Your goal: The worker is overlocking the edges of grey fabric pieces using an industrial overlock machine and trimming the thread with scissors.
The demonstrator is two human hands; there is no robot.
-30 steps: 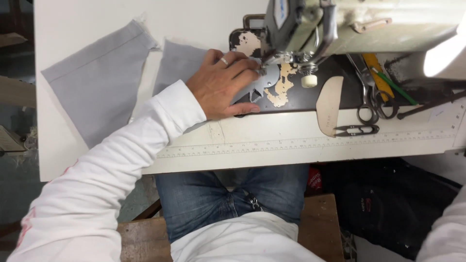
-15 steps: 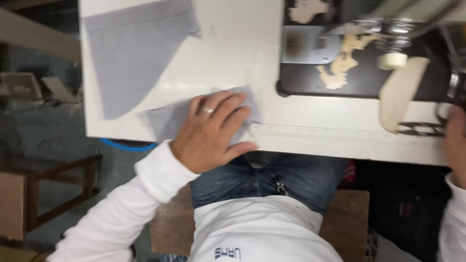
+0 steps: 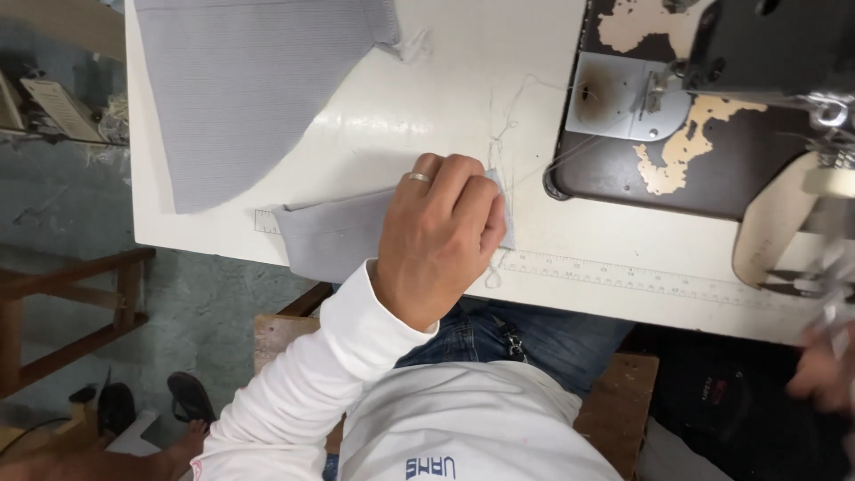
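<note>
Partly, left hand (image 3: 441,236) covers grey fabric piece (image 3: 329,236); right hand (image 3: 824,370) blurred.

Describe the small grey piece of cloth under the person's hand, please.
The small grey cloth piece looks like thin woven fabric with a fine rib. It lies flat at the white table's near edge, covering part of the printed ruler strip. The left hand presses on its right half; loose threads trail beside it.

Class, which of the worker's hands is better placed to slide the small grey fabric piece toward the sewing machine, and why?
Left. The left hand lies flat on the small grey fabric piece; the right hand is blurred, below the table edge.
</note>
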